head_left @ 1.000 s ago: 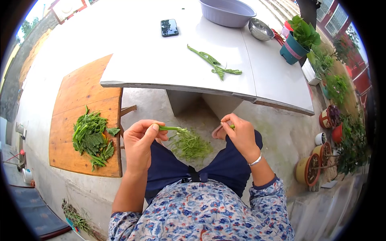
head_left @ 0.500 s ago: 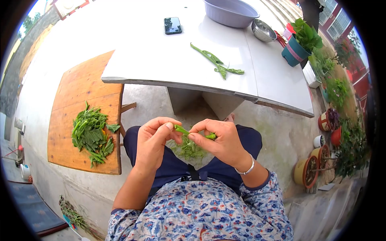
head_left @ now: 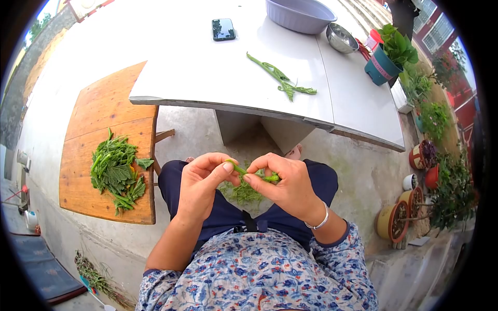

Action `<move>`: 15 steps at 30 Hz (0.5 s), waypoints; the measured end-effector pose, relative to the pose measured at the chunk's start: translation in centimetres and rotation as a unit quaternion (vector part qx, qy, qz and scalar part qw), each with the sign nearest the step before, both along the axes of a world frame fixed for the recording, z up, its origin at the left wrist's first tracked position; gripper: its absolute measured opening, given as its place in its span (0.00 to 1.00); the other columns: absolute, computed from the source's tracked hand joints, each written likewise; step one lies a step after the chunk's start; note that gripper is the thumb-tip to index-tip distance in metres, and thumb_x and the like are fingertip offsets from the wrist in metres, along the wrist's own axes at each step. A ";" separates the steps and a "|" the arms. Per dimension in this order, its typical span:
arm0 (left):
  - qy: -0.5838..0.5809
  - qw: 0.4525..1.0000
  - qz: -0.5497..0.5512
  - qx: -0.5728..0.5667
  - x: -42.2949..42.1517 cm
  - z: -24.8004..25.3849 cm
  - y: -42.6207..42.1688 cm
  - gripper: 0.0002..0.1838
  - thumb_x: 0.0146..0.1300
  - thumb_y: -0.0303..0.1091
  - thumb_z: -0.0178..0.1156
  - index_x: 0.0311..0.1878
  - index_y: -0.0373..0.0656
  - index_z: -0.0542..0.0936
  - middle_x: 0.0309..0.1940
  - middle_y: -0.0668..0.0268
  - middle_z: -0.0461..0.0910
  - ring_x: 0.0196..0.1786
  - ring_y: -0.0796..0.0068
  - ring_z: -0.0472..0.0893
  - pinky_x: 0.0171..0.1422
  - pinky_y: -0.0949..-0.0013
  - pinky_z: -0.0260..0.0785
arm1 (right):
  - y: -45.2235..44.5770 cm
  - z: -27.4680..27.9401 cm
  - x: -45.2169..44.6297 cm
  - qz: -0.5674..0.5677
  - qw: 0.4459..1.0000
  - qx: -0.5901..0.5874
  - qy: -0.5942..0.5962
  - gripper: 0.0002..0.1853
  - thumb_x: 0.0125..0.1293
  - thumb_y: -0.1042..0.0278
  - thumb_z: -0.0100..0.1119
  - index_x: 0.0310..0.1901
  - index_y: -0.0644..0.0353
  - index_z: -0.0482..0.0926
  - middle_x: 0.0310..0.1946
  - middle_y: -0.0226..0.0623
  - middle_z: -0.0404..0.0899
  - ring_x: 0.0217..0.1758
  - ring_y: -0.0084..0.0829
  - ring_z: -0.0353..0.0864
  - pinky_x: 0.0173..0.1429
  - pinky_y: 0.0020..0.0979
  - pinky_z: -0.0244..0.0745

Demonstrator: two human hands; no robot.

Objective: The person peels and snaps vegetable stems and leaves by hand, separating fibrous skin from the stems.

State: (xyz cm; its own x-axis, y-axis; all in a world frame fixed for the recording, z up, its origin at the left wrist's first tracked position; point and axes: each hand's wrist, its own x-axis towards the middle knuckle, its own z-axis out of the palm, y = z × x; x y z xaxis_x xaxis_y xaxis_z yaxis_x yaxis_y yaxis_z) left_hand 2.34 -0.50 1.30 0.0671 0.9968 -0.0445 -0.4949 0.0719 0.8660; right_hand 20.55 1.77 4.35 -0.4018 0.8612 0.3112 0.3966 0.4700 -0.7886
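Over my lap, my left hand [head_left: 205, 181] pinches one end of a short green stem [head_left: 239, 169] between thumb and forefinger. My right hand [head_left: 282, 181] grips the same stem from the other side, with green bits showing past its fingers. Below the hands, a heap of thin green peelings [head_left: 244, 193] lies on the ground, partly hidden. On the wooden table [head_left: 104, 116] at the left rests a pile of green stems and leaves [head_left: 116, 168]. A longer green vine [head_left: 275, 73] with curled tips lies on the white table [head_left: 207, 78].
A phone [head_left: 223, 29], a purple-grey basin [head_left: 301, 15], a metal bowl [head_left: 342, 38] and a teal plant pot [head_left: 382, 66] stand on the white table. Several potted plants line the right side. The white table's front edge runs just beyond my hands.
My hands were apart a second ago, each holding a green piece; they came together on the stem. Over the last half second they have barely moved.
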 end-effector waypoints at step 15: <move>0.143 0.979 0.099 0.110 0.6 -0.2 -0.9 0.07 0.59 0.15 0.58 0.40 0.30 0.80 0.33 0.64 0.82 0.37 0.80 0.82 0.42 0.80 0.74 | 0.3 -0.4 -0.8 -0.002 0.993 0.114 0.001 0.04 0.54 0.70 0.65 0.28 0.57 0.79 0.22 0.33 0.79 0.21 0.32 0.79 0.24 0.29 0.71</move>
